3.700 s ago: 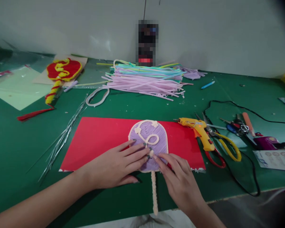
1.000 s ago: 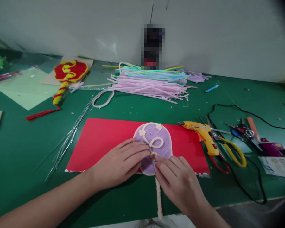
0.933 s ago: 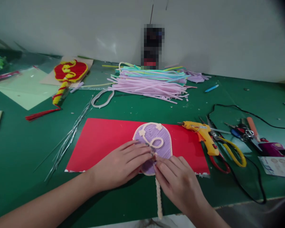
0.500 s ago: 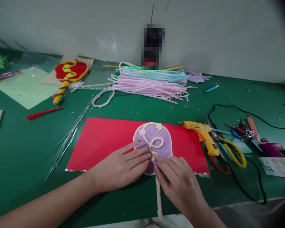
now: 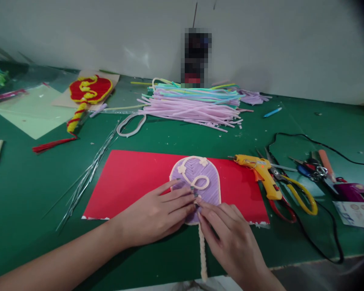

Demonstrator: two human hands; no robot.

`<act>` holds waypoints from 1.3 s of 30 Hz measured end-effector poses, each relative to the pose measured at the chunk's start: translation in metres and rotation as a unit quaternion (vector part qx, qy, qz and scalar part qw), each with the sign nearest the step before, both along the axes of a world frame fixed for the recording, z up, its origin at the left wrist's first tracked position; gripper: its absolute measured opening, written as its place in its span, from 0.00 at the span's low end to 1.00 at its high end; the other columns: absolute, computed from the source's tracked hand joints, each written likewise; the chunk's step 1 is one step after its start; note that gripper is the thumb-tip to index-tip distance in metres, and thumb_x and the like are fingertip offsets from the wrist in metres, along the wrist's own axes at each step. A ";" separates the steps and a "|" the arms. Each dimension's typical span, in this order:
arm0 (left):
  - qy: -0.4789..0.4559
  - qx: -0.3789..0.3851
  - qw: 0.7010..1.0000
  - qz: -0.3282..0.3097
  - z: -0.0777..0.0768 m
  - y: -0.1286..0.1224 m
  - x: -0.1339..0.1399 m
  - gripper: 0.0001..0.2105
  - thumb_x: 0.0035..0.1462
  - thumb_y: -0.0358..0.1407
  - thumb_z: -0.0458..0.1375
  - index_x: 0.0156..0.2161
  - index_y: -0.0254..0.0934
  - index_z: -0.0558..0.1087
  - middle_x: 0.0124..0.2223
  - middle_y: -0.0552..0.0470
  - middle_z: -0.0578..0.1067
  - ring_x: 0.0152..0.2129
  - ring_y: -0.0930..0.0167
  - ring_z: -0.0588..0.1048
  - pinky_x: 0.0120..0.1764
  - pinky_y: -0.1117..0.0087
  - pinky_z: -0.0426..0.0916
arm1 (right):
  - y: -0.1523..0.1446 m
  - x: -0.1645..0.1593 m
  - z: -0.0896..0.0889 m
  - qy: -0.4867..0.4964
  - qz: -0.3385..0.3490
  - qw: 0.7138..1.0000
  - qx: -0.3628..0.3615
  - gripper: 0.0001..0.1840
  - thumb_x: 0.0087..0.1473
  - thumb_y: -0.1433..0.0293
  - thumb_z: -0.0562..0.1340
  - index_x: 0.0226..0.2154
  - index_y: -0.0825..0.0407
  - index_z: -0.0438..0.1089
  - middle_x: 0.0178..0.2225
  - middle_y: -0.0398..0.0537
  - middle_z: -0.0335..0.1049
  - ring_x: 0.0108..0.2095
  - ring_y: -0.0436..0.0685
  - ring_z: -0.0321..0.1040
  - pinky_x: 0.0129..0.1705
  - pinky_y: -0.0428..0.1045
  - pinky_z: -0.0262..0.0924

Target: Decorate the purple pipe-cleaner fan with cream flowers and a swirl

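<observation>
Overlapping the purple fan (image 5: 197,171), the left hand (image 5: 157,212) partly hides it.

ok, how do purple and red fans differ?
The purple fan is edged in cream, the red fan in yellow. The red fan trails a tassel; the purple fan shows none. The left hand and right hand touch the purple fan, not the red fan. Both are decorated with curls.

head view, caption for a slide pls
Left hand and right hand on a purple fan lying partly over a red sheet.
</observation>
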State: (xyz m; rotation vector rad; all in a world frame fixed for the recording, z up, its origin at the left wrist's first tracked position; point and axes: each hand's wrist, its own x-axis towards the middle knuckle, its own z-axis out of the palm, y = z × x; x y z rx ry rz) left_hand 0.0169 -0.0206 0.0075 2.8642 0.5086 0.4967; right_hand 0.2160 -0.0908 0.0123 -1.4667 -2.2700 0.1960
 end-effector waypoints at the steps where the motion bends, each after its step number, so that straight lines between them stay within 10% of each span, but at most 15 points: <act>1: 0.003 -0.006 1.000 0.003 0.001 0.000 0.000 0.13 0.60 0.32 0.48 0.48 0.34 0.68 0.51 0.49 0.71 0.52 0.68 0.65 0.58 0.63 0.52 | -0.002 0.002 0.000 0.007 -0.003 1.000 0.007 0.07 0.54 0.75 0.55 0.36 0.53 0.67 0.40 0.51 0.73 0.36 0.54 0.68 0.39 0.50 0.58; 39: 0.046 0.012 0.998 0.036 0.000 -0.006 0.008 0.15 0.61 0.32 0.47 0.52 0.32 0.65 0.55 0.48 0.67 0.53 0.66 0.64 0.57 0.60 0.55 | -0.019 0.014 -0.015 -0.042 0.011 0.999 0.026 0.13 0.54 0.75 0.55 0.41 0.50 0.70 0.49 0.44 0.68 0.38 0.54 0.64 0.39 0.51 0.57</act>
